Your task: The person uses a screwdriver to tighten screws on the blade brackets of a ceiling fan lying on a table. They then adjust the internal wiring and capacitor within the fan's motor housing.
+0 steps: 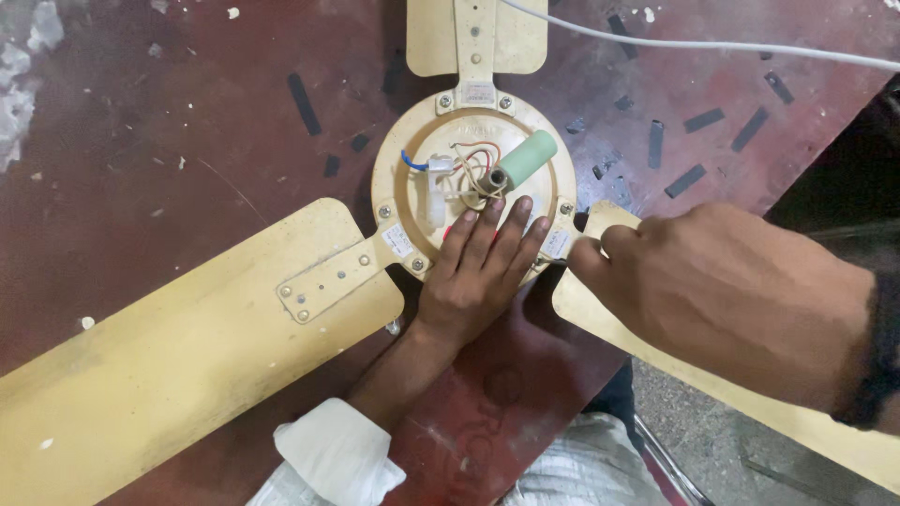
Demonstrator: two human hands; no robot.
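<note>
Ceiling fan motor hub (473, 178), cream, lies on a dark red table (150, 141), cover off, wires and pale green capacitor (525, 159) exposed; three blades still bolted on. Left hand (473, 276) rests flat and open on the hub. Right hand (722, 290), closed, grips something small at the right blade's (656, 351) bracket; what it holds cannot be told. White cable (712, 45) lies beyond.

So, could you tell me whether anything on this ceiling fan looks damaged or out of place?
Yes: on the motor hub, loose wires and a pale green cylinder lie exposed and askew. The left hand presses flat on the hub.
</note>
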